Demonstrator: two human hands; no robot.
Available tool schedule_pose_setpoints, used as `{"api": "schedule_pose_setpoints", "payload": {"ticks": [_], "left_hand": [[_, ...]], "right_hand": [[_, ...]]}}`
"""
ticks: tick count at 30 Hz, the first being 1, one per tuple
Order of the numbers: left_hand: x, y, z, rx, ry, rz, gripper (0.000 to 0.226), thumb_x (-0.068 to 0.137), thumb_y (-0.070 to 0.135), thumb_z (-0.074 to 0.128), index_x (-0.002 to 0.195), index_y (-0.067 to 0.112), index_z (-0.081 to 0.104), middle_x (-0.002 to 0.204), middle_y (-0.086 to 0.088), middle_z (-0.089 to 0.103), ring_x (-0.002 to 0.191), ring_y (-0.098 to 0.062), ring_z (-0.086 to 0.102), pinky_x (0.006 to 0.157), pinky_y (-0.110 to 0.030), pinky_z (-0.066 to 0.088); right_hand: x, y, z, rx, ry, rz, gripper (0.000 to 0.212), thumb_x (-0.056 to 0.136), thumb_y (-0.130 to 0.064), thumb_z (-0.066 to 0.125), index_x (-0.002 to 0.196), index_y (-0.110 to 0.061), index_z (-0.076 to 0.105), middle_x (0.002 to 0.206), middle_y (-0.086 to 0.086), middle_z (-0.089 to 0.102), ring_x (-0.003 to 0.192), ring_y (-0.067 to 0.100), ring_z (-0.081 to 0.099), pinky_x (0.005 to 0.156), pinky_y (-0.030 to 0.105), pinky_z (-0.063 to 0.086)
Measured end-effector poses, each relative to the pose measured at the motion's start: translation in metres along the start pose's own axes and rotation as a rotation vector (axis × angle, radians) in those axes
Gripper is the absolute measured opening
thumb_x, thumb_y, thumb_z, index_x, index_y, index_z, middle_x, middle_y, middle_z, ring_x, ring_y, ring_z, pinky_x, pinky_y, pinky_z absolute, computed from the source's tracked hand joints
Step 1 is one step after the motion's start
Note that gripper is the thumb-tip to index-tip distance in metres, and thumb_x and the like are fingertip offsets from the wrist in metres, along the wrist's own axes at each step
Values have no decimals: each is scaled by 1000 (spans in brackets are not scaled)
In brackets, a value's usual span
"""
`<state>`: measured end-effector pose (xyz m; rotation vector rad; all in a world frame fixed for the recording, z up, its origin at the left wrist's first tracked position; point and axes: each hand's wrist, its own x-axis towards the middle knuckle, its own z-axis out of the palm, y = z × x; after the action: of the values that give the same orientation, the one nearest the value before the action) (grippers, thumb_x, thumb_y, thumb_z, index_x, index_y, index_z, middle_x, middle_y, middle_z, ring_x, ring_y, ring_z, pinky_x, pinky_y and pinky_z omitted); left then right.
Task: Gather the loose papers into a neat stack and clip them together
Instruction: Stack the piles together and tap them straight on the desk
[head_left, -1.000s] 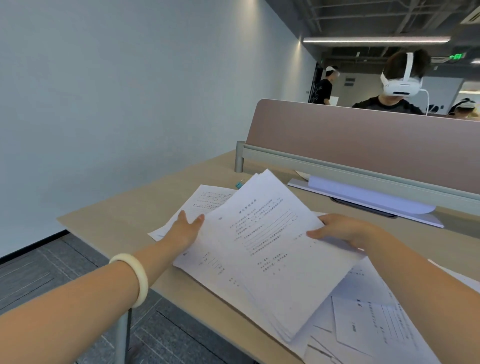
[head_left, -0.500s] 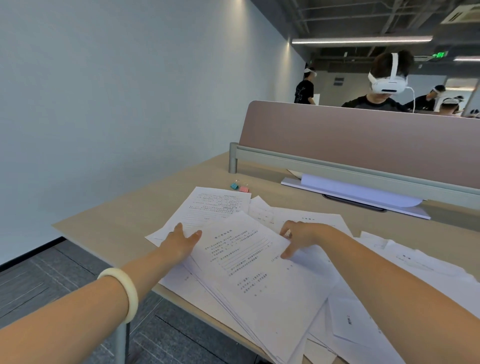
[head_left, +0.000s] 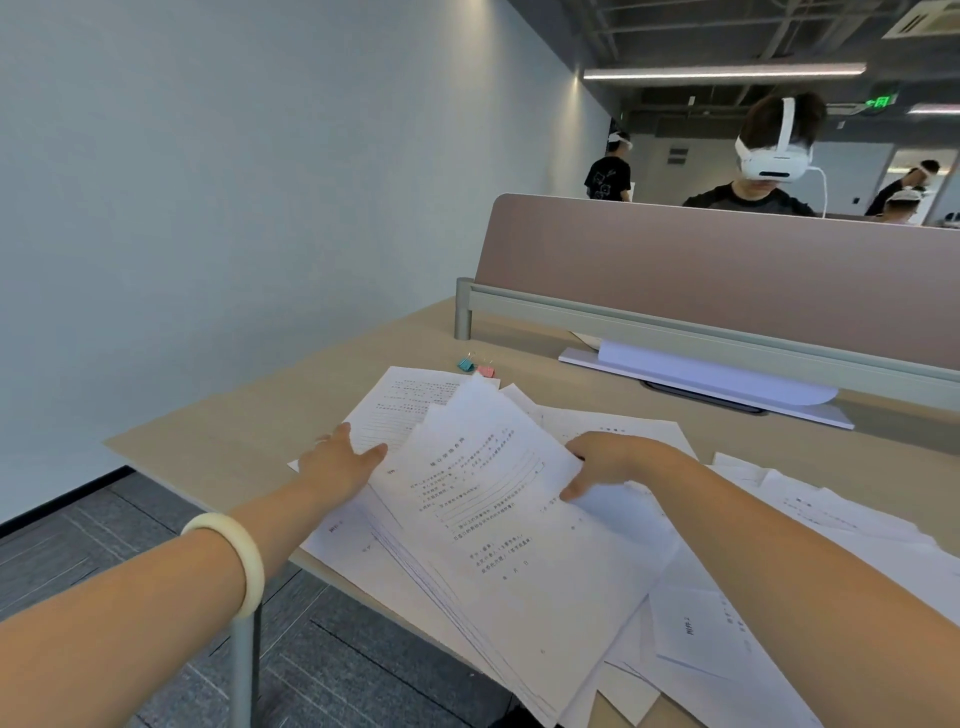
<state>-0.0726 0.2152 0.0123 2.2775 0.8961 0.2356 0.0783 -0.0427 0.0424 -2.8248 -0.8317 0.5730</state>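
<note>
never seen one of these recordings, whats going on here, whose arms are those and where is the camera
There is no machine here. The camera sits on a person's head and looks forward and down, so the two bare arms are that person's own. The left hand, with a pale bangle on its wrist, presses flat on the white printed sheets. The right hand grips a bundle of printed sheets and lifts its far edge. More loose sheets lie scattered on the light wooden desk. A teal binder clip and a pink binder clip wait beyond the papers. Behind the brown divider another person wears a white headset.
</note>
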Motion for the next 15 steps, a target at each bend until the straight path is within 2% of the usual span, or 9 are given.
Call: {"api": "schedule_pose_setpoints", "payload": {"ticks": [2,4,7,10,12,15], "left_hand": [[2,4,-3,-12,49,5,69,91,45,49,147,14,23,146,-17,35,131,-38,36,105,-44,38],[4,11,-4,-29,81,29,68,90,44,52,145,14,27,144,-17,38,133,-38,34,108,-43,34],[1,31,4,-99,75,76,71,88,44,55,146,15,27,147,-15,39,137,-33,31,111,-43,29],[-8,60,23,-174,-34,135,70,89,40,56,147,15,25,148,-13,37,136,-31,35,113,-42,29],[-17,82,41,-188,-160,151,71,90,37,56,148,15,22,150,-11,35,136,-30,36,111,-38,30],[-30,107,67,-188,-356,162,72,91,35,56,148,13,18,152,-8,31,136,-27,36,106,-33,32]], "right_hand": [[-11,9,-4,104,69,1,40,81,-25,71,118,-16,61,122,-1,59,111,22,55,96,32,42],[-24,28,-12,251,138,43,37,82,-23,70,117,-16,61,121,0,62,114,23,58,101,36,44],[-48,67,-22,552,250,167,38,84,-14,69,121,-10,61,119,7,65,104,27,62,94,37,49],[-71,97,-21,826,288,298,40,85,-3,66,124,-2,59,123,16,63,99,30,61,80,37,53],[-79,109,-13,871,289,375,42,84,-2,67,125,0,58,127,19,61,105,33,60,87,41,51],[-80,114,-2,794,317,450,41,81,-2,70,120,5,58,124,20,61,113,35,59,95,39,47]]}}
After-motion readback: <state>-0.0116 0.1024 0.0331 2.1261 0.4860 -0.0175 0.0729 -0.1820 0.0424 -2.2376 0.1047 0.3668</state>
